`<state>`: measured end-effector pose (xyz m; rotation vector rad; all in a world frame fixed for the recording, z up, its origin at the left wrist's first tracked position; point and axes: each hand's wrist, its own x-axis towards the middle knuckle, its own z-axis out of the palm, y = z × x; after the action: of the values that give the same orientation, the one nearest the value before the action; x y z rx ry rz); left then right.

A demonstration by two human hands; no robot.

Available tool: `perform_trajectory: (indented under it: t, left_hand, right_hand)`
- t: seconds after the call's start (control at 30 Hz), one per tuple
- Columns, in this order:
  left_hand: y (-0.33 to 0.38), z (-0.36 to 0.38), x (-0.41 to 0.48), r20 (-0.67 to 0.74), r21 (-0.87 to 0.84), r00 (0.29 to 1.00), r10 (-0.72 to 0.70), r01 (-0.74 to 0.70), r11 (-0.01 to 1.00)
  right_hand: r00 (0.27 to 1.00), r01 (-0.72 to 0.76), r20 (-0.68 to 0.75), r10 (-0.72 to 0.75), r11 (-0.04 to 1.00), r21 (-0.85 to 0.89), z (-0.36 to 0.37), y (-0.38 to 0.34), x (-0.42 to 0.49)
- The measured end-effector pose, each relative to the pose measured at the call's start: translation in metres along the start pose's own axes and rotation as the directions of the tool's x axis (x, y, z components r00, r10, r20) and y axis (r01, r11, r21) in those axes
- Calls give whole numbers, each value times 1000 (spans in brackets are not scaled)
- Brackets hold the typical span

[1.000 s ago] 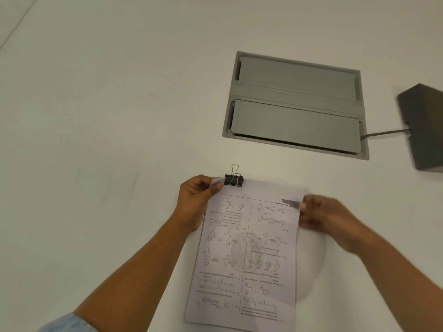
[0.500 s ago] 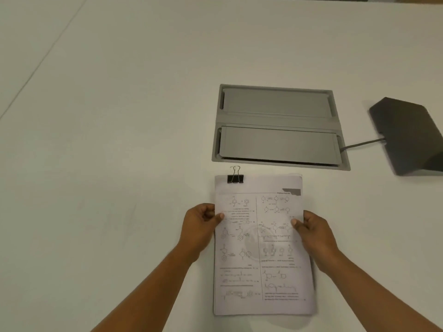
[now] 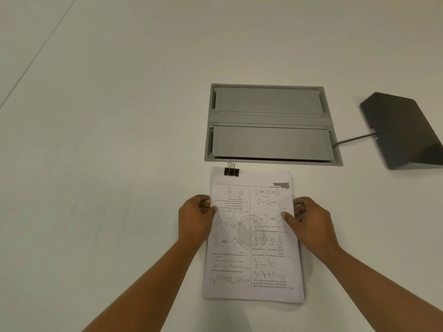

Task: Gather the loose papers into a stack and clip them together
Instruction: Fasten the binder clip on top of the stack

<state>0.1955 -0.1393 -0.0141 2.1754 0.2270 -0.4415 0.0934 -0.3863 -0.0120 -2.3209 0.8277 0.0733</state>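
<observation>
White paper stack (image 3: pixel 253 236), printed with chemical diagrams that read upside down from the camera, lying flat on a pale table (image 3: pixel 107 140). Clipped at the far left corner with a black binder clip (image 3: pixel 231 171), wire handles pointing away toward a grey hatch (image 3: pixel 271 124) set into the tabletop. Held at mid-height on both long edges: left hand (image 3: pixel 196 219) curled against the left edge, thumb on the top sheet, fingers bent close beside the margin; right hand (image 3: pixel 311 224) on the right edge, thumb pressed onto the page, remaining fingers folded along the side. Impossible to tell whether any fingertips reach under the sheets. Near edge of the stack slightly fanned, lower pages peeping out at the right corner. Off to the right, well apart from the pages, a dark wedge-shaped device (image 3: pixel 402 130) joined by a cable (image 3: pixel 354 140) to the hatch.
</observation>
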Motion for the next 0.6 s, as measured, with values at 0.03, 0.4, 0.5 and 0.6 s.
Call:
perform_trajectory:
  t: [0.03, 0.4, 0.5, 0.6]
  left_hand:
    - [0, 0, -2, -17, 48, 1000, 22, -21, 999]
    - [-41, 28, -58, 285, 511, 880, 381, -475, 716]
    - [-49, 36, -68, 302, 536, 889, 344, -457, 710]
    - [-47, 39, -70, 298, 551, 906, 302, -421, 720]
  right_hand:
    - [1000, 9, -18, -9, 999, -37, 1, 1, -2]
    - [951, 307, 105, -289, 867, -392, 38, -4, -53]
    - [944, 329, 173, -280, 834, -443, 46, -1, -53]
    - [940, 337, 225, -258, 816, -469, 44, -3, -48]
